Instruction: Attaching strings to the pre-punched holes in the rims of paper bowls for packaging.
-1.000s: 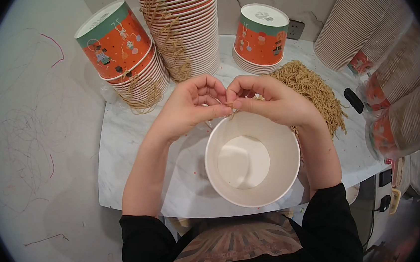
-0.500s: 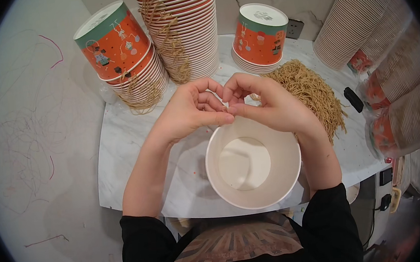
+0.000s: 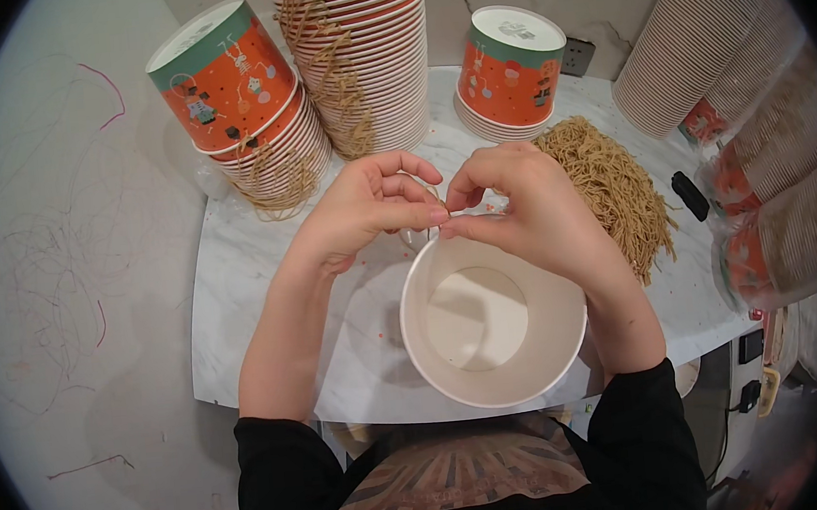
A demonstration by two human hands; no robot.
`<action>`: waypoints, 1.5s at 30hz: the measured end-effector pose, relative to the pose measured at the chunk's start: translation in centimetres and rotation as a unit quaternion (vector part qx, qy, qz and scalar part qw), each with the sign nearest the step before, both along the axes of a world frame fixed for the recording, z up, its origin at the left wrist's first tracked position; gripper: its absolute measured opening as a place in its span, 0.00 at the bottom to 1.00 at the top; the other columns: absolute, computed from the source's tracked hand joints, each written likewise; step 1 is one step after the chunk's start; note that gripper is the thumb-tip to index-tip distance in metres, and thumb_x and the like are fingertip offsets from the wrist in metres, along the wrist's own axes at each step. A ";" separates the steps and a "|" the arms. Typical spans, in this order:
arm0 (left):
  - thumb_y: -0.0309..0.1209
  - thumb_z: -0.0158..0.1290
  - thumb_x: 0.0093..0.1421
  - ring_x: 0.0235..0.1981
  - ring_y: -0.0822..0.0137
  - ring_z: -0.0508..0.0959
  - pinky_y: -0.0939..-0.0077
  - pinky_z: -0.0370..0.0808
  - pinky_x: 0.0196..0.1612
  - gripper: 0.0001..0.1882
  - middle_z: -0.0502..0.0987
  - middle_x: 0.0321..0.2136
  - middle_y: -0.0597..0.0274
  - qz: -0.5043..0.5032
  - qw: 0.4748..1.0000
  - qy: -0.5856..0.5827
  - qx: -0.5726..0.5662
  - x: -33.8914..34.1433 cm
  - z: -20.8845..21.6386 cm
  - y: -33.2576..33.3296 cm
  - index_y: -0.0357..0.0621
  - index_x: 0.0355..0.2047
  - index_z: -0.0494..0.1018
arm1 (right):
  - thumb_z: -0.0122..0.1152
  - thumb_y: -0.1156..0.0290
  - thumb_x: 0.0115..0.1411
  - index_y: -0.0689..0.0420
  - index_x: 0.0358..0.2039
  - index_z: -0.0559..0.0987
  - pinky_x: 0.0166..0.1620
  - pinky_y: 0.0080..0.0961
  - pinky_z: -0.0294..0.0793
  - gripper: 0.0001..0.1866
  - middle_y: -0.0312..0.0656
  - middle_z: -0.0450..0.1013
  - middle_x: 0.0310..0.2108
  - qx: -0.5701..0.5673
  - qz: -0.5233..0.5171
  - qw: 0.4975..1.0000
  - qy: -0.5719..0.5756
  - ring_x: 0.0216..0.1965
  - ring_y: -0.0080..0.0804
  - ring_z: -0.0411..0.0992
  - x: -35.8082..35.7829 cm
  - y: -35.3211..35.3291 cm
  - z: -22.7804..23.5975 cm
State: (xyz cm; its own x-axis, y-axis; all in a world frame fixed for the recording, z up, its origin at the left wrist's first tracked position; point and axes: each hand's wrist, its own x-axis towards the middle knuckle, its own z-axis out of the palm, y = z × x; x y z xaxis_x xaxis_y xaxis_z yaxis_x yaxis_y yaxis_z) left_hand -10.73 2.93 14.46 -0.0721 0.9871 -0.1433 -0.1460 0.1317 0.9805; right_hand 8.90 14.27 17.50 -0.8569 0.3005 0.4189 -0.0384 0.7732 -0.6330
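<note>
My left hand (image 3: 365, 207) and my right hand (image 3: 527, 191) meet above the far rim of a white paper bucket (image 3: 555, 315). Thumb and forefinger of each are pinched on a thin string (image 3: 431, 195), part of which curves between the fingertips. Its ends are too fine to follow. The bucket stands mouth up near the table's front edge, and only pale shadows show inside it. Just right of my right hand lies a heap of tan strings (image 3: 607, 189).
Upturned orange-and-green buckets (image 3: 228, 81) and a tall stack (image 3: 382, 63), both with tan strings hanging down, stand at the back left. Another orange bucket (image 3: 509, 76) is behind my hands. Bagged stacks (image 3: 786, 241) and a black object (image 3: 688, 196) line the right.
My right hand has drawn slightly right and its fingers have closed nearer the left fingertips. A curve of string now shows between the hands. The bucket has stayed put.
</note>
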 end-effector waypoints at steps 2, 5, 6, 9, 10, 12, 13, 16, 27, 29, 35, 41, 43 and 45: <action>0.26 0.68 0.54 0.31 0.80 0.80 0.86 0.69 0.32 0.21 0.84 0.32 0.65 0.000 1.000 0.006 -0.006 -0.3 0.0 -0.1 0.40 0.46 0.74 | 0.73 0.72 0.49 0.60 0.27 0.81 0.43 0.34 0.74 0.08 0.42 0.79 0.27 0.029 -0.005 1.000 -0.009 0.31 0.40 0.78 0.1 0.0 -0.1; 0.29 0.68 0.56 0.30 0.81 0.78 0.87 0.67 0.30 0.19 0.84 0.32 0.66 -0.023 1.000 0.005 -0.008 -0.3 -0.1 0.2 0.42 0.45 0.75 | 0.71 0.71 0.51 0.59 0.28 0.81 0.47 0.34 0.70 0.07 0.40 0.79 0.27 0.060 -0.010 0.998 0.014 0.32 0.39 0.77 0.3 0.0 -0.2; 0.32 0.68 0.57 0.29 0.82 0.78 0.87 0.66 0.29 0.18 0.84 0.32 0.66 -0.020 0.999 0.004 -0.030 -0.2 0.2 0.2 0.43 0.45 0.75 | 0.71 0.71 0.51 0.59 0.28 0.81 0.47 0.34 0.70 0.07 0.40 0.79 0.27 0.061 -0.010 0.998 0.015 0.32 0.39 0.77 0.4 0.0 -0.3; 0.35 0.67 0.59 0.28 0.83 0.76 0.87 0.66 0.28 0.16 0.83 0.31 0.68 -0.021 0.999 0.000 -0.039 -0.2 -0.4 0.2 0.44 0.43 0.76 | 0.71 0.73 0.52 0.56 0.31 0.81 0.50 0.31 0.67 0.07 0.36 0.78 0.29 0.049 -0.004 0.999 -0.013 0.37 0.35 0.73 0.3 0.0 -0.4; 0.36 0.66 0.60 0.27 0.83 0.76 0.87 0.66 0.28 0.15 0.83 0.31 0.69 -0.026 0.999 -0.002 -0.029 -0.3 -0.7 0.1 0.45 0.42 0.77 | 0.70 0.73 0.52 0.56 0.31 0.81 0.50 0.31 0.67 0.06 0.36 0.77 0.29 0.052 -0.007 0.999 -0.011 0.37 0.36 0.73 0.3 -0.1 -0.4; 0.36 0.66 0.60 0.27 0.83 0.75 0.88 0.66 0.28 0.13 0.82 0.31 0.70 -0.023 0.999 -0.018 -0.027 -0.2 -0.9 0.2 0.45 0.41 0.77 | 0.70 0.73 0.53 0.56 0.31 0.80 0.50 0.32 0.67 0.06 0.36 0.77 0.29 0.057 -0.010 0.998 -0.010 0.37 0.36 0.73 0.3 -0.1 -0.4; 0.35 0.66 0.60 0.26 0.84 0.74 0.88 0.65 0.28 0.12 0.82 0.31 0.71 -0.022 0.999 -0.034 -0.025 -0.1 -0.9 0.3 0.45 0.40 0.78 | 0.70 0.74 0.52 0.57 0.30 0.80 0.50 0.32 0.67 0.06 0.37 0.77 0.29 0.058 -0.009 0.998 -0.005 0.37 0.36 0.73 0.4 -0.1 -0.3; 0.33 0.65 0.60 0.26 0.84 0.72 0.88 0.65 0.28 0.09 0.81 0.31 0.72 -0.029 0.997 -0.064 -0.025 -0.3 -1.1 0.5 0.46 0.38 0.79 | 0.69 0.74 0.52 0.57 0.30 0.79 0.50 0.32 0.68 0.06 0.37 0.76 0.28 0.062 -0.005 0.998 -0.002 0.36 0.36 0.73 0.5 -0.1 0.0; 0.20 0.58 0.57 0.31 0.82 0.77 0.88 0.70 0.32 0.09 0.82 0.34 0.68 0.007 1.000 -0.018 -0.011 1.5 -0.2 0.0 0.38 0.39 0.78 | 0.65 0.73 0.53 0.58 0.28 0.77 0.52 0.38 0.69 0.05 0.41 0.75 0.27 0.121 0.018 0.992 -0.010 0.34 0.40 0.75 0.6 -0.7 0.0; 0.19 0.56 0.56 0.31 0.82 0.78 0.87 0.72 0.33 0.09 0.82 0.34 0.67 0.013 1.000 -0.003 -0.005 1.7 -0.2 -0.1 0.36 0.38 0.79 | 0.65 0.72 0.53 0.58 0.28 0.76 0.51 0.38 0.70 0.06 0.42 0.74 0.27 0.139 0.019 0.990 -0.019 0.33 0.42 0.75 0.5 -0.7 -0.3; 0.20 0.56 0.55 0.29 0.81 0.78 0.85 0.74 0.32 0.08 0.82 0.29 0.66 0.032 0.994 0.103 0.032 2.3 -0.5 -0.3 0.34 0.35 0.80 | 0.64 0.72 0.54 0.60 0.30 0.77 0.39 0.38 0.74 0.06 0.45 0.74 0.28 0.130 -0.005 0.991 -0.035 0.32 0.47 0.75 0.4 -1.0 -0.5; 0.23 0.59 0.57 0.25 0.84 0.76 0.85 0.73 0.30 0.05 0.82 0.27 0.69 0.118 0.974 0.172 0.085 3.1 -1.1 0.1 0.36 0.35 0.80 | 0.62 0.77 0.59 0.62 0.34 0.76 0.33 0.29 0.72 0.05 0.41 0.73 0.29 -0.019 -0.026 0.999 -0.041 0.31 0.32 0.74 0.3 -0.1 -0.6; 0.23 0.60 0.59 0.26 0.83 0.78 0.86 0.74 0.30 0.04 0.82 0.28 0.67 0.146 0.974 0.142 0.098 3.2 -1.2 0.3 0.36 0.34 0.80 | 0.62 0.75 0.60 0.62 0.34 0.76 0.34 0.33 0.73 0.05 0.45 0.73 0.30 -0.028 -0.026 0.998 -0.041 0.31 0.40 0.74 0.2 0.3 -0.4; 0.23 0.60 0.60 0.27 0.82 0.79 0.86 0.75 0.30 0.04 0.83 0.29 0.65 0.146 0.977 0.113 0.105 3.2 -1.1 0.4 0.35 0.35 0.80 | 0.61 0.74 0.61 0.63 0.35 0.76 0.36 0.37 0.74 0.06 0.50 0.74 0.30 -0.037 -0.026 0.998 -0.041 0.32 0.47 0.75 0.2 0.7 -0.4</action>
State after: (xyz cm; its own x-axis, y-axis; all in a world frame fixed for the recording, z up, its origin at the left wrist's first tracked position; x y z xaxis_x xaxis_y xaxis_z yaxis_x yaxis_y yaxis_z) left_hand -7.55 3.30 13.36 -0.3623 0.9253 0.1116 0.0755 -0.0902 0.9931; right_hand 9.10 14.94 17.08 -0.8698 0.3728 0.3233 0.0544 0.7236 -0.6881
